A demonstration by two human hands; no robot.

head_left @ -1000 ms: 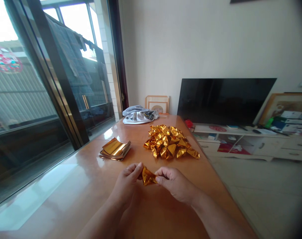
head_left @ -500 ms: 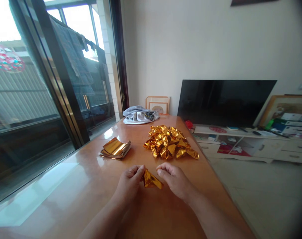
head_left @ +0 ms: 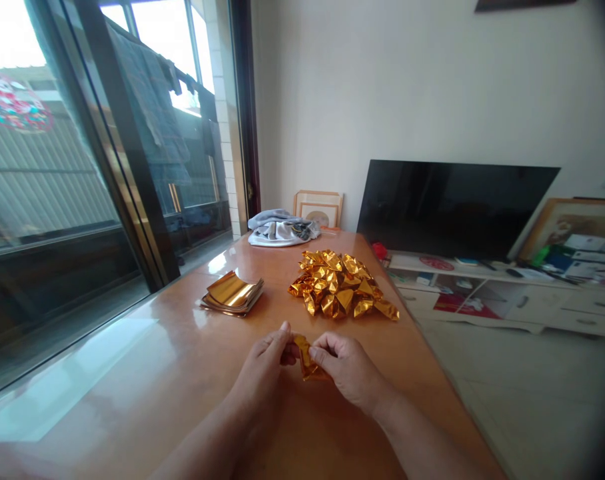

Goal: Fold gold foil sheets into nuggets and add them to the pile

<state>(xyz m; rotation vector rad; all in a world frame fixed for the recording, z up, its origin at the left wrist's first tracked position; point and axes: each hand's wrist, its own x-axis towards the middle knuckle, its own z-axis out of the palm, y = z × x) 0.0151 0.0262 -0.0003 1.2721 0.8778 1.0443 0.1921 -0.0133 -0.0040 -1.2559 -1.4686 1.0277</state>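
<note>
Between my hands, above the near part of the table, is a partly folded piece of gold foil paper (head_left: 306,363). My left hand (head_left: 267,357) has its fingers closed at the paper's left end, thumb pointing up. With thumb and fingers pinched, my right hand (head_left: 350,367) grips the paper's right side and covers part of it. Beyond my right hand lies a heap of folded gold foil pieces (head_left: 335,283). A stack of flat, slightly curled gold foil sheets (head_left: 232,293) rests farther left.
The glossy wooden table (head_left: 182,380) has its right edge beside my right forearm. Crumpled grey and white cloth (head_left: 282,230) lies at its far end. Past it stand a black television (head_left: 455,210) and a white cabinet (head_left: 542,303). A glass sliding door (head_left: 132,220) runs along the left.
My right hand has come left and down onto the gold foil paper, now pinching it. The paper has shifted slightly right and its shape is narrower. The view has turned a little.
</note>
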